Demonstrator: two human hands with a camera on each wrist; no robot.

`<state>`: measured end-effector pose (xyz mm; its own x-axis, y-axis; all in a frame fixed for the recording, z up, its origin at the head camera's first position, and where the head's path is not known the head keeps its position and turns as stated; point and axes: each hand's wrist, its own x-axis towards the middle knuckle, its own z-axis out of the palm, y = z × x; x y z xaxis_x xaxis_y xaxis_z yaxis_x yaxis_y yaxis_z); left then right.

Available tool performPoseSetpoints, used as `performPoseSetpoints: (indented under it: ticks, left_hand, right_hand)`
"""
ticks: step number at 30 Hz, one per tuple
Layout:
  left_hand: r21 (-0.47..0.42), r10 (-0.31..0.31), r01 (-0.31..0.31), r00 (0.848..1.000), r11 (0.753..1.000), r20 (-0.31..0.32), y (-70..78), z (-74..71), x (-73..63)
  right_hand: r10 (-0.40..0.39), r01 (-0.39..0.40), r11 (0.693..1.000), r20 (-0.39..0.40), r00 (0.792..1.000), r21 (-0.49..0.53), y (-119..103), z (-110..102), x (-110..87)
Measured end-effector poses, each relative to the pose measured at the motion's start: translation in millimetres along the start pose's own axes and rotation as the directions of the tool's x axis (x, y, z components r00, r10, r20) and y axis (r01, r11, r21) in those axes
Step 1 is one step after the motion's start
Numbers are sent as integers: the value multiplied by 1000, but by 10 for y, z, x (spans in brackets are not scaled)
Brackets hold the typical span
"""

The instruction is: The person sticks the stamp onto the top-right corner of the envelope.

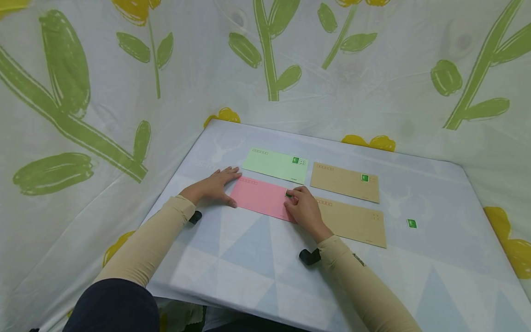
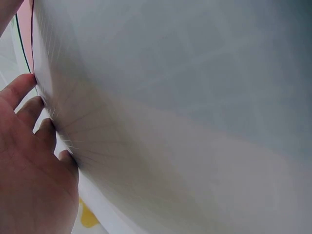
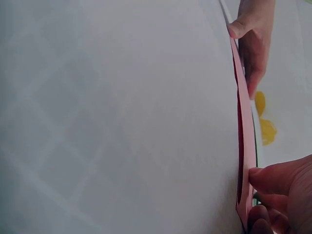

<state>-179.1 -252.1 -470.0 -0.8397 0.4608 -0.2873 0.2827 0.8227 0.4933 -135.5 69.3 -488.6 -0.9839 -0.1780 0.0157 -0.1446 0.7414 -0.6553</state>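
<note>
A pink envelope (image 1: 261, 199) lies before me, its right end partly covered by my right hand (image 1: 305, 210). The fingers of that hand are curled and pinch a small green stamp (image 1: 288, 193) at the envelope's upper right corner. In the right wrist view, the right thumb (image 3: 265, 179) comes right up to the pink envelope (image 3: 247, 131). My left hand (image 1: 213, 186) rests with spread fingers at the envelope's left end, thumb at its lower left edge and index fingertip at its upper left corner. The left wrist view shows these fingers (image 2: 29, 114) straight against the tabletop.
Behind the pink envelope lies a green envelope (image 1: 269, 165) bearing a stamp (image 1: 295, 160). To the right are two brown envelopes: the far one (image 1: 340, 183) carries a stamp (image 1: 365, 178), the near one (image 1: 352, 221) none. A loose stamp (image 1: 411, 223) lies farther right on the table (image 1: 448, 240).
</note>
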Motion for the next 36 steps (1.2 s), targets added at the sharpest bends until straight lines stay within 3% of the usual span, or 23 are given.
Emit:
performPoseSetpoints:
  ticks: [36]
  left_hand:
    - [14,1,-1,1000,1000,-4,-46,21,21]
  right_hand:
    - [5,-4,1000,-23,1000,13,13,20,1]
